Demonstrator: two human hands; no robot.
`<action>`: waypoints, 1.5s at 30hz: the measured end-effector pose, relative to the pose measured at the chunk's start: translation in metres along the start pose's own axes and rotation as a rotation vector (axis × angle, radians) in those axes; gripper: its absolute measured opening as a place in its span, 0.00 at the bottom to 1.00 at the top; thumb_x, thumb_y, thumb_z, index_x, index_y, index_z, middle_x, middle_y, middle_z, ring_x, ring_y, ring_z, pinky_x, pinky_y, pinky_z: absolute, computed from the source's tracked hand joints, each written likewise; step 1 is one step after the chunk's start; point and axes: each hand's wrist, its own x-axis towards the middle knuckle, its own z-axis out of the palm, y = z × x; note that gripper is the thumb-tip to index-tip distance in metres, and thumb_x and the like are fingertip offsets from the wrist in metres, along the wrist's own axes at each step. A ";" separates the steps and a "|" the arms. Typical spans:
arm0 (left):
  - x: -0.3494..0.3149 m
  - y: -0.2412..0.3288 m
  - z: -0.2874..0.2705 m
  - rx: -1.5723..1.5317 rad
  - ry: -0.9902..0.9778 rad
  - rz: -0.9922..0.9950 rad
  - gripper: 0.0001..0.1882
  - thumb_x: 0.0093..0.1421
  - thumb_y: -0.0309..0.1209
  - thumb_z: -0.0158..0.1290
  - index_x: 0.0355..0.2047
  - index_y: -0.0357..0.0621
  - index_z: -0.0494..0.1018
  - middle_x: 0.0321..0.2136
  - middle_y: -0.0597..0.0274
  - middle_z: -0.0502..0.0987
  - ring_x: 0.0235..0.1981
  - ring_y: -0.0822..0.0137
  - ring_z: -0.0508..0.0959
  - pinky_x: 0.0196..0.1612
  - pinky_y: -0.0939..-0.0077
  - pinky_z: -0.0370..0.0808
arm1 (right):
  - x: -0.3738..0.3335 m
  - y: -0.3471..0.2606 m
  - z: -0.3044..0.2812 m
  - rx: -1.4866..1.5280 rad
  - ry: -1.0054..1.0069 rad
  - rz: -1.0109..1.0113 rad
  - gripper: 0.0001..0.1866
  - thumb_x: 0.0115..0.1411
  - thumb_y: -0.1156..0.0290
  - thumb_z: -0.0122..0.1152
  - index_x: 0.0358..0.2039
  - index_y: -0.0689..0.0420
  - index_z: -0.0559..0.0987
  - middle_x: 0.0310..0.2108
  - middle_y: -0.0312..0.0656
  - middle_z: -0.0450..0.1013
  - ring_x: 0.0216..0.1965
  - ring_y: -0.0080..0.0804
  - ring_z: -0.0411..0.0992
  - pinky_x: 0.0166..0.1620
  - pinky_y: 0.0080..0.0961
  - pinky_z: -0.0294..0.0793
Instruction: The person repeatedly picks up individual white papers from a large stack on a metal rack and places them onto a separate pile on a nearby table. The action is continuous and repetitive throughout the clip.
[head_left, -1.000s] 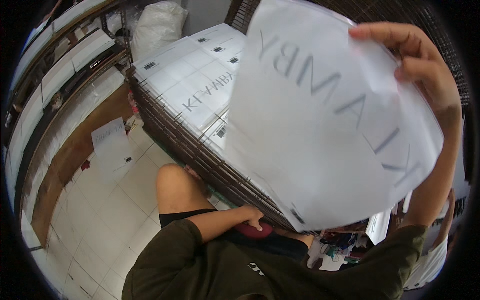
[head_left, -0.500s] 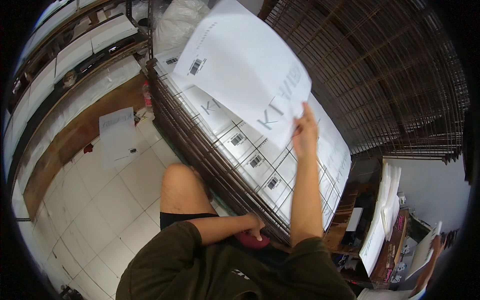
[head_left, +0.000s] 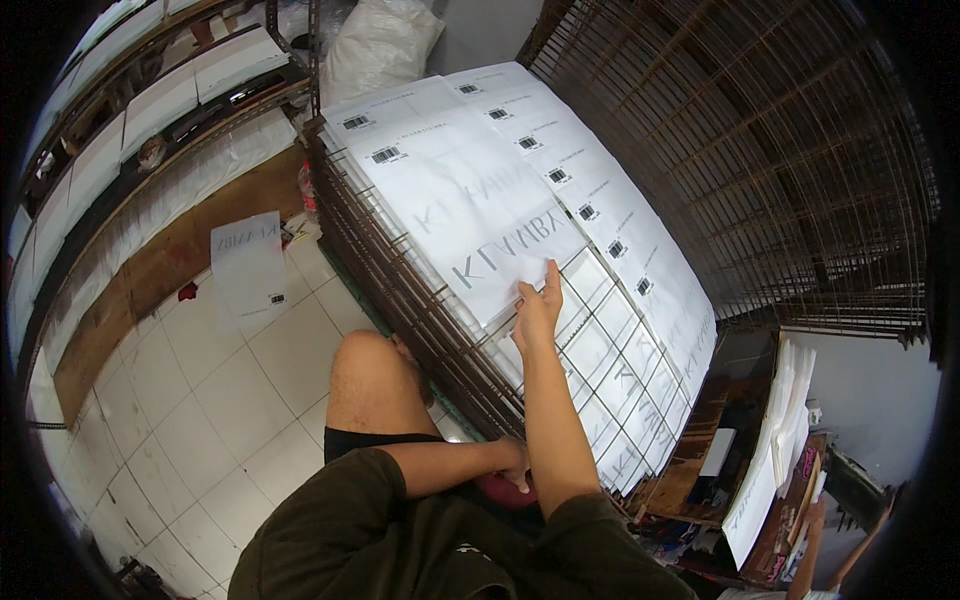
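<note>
A thin, translucent white printed sheet [head_left: 470, 190] lies on the wire drying rack [head_left: 590, 300], partly over another sheet. At its near right corner is my right hand [head_left: 540, 312], fingertips on the sheet's edge and fingers apart. Several similar sheets with dark lettering and small barcodes line the rack's far side [head_left: 575, 185]. More sheets show through the wire grid below. My left hand [head_left: 514, 463] is low by my lap, with curled fingers against a dark red thing [head_left: 500, 488]. My right forearm partly hides it, and I cannot tell what the red thing is.
Raised wire racks [head_left: 760, 160] stand tilted at the right. A loose printed sheet [head_left: 248, 268] lies on the tiled floor [head_left: 240, 385] at left. Shelves of white stacks [head_left: 160, 105] run along the left. Plastic sacking [head_left: 380, 45] is behind; a wooden stand [head_left: 695, 480] is at right.
The sheet that was lifted and curved in the air now lies flat on the rack. My right hand has moved down and left with it. My left hand has hardly moved.
</note>
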 end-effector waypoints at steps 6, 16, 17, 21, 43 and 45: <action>0.002 -0.003 0.002 0.011 0.033 0.027 0.44 0.50 0.51 0.58 0.63 0.51 0.53 0.59 0.52 0.60 0.59 0.57 0.62 0.57 0.62 0.62 | 0.015 0.013 -0.007 -0.033 -0.015 -0.080 0.39 0.53 0.85 0.47 0.65 0.54 0.49 0.51 0.42 0.65 0.36 0.23 0.68 0.32 0.21 0.66; 0.047 -0.027 0.033 0.012 -0.015 0.023 0.44 0.52 0.54 0.56 0.61 0.40 0.55 0.53 0.52 0.69 0.47 0.59 0.75 0.49 0.65 0.70 | 0.023 0.013 -0.006 -0.128 -0.013 -0.098 0.40 0.53 0.85 0.47 0.66 0.53 0.49 0.54 0.43 0.63 0.36 0.25 0.68 0.38 0.24 0.67; 0.047 -0.028 0.034 0.045 -0.005 0.023 0.44 0.52 0.55 0.55 0.60 0.39 0.56 0.52 0.52 0.70 0.45 0.60 0.76 0.47 0.66 0.71 | 0.024 0.013 -0.007 -0.129 -0.014 -0.089 0.40 0.53 0.85 0.47 0.66 0.53 0.49 0.55 0.43 0.62 0.35 0.25 0.67 0.38 0.24 0.67; 0.024 -0.012 0.011 0.020 -0.102 -0.050 0.44 0.52 0.57 0.53 0.58 0.37 0.59 0.52 0.52 0.70 0.48 0.60 0.75 0.48 0.65 0.70 | 0.025 0.012 -0.009 -0.142 -0.014 -0.067 0.39 0.53 0.85 0.48 0.66 0.54 0.50 0.58 0.43 0.59 0.34 0.24 0.67 0.35 0.23 0.67; 0.031 -0.017 0.020 0.067 0.019 0.034 0.45 0.49 0.53 0.58 0.63 0.51 0.52 0.58 0.52 0.63 0.57 0.56 0.66 0.56 0.64 0.65 | 0.010 -0.001 -0.001 -0.172 0.037 -0.084 0.37 0.54 0.82 0.53 0.64 0.60 0.53 0.60 0.52 0.56 0.51 0.37 0.66 0.50 0.26 0.67; 0.014 -0.007 0.007 0.037 -0.012 -0.015 0.44 0.49 0.54 0.57 0.62 0.49 0.55 0.57 0.51 0.64 0.57 0.56 0.67 0.55 0.64 0.65 | 0.003 -0.010 -0.004 -0.257 0.102 -0.140 0.37 0.54 0.80 0.56 0.63 0.60 0.54 0.61 0.52 0.54 0.56 0.40 0.62 0.55 0.29 0.64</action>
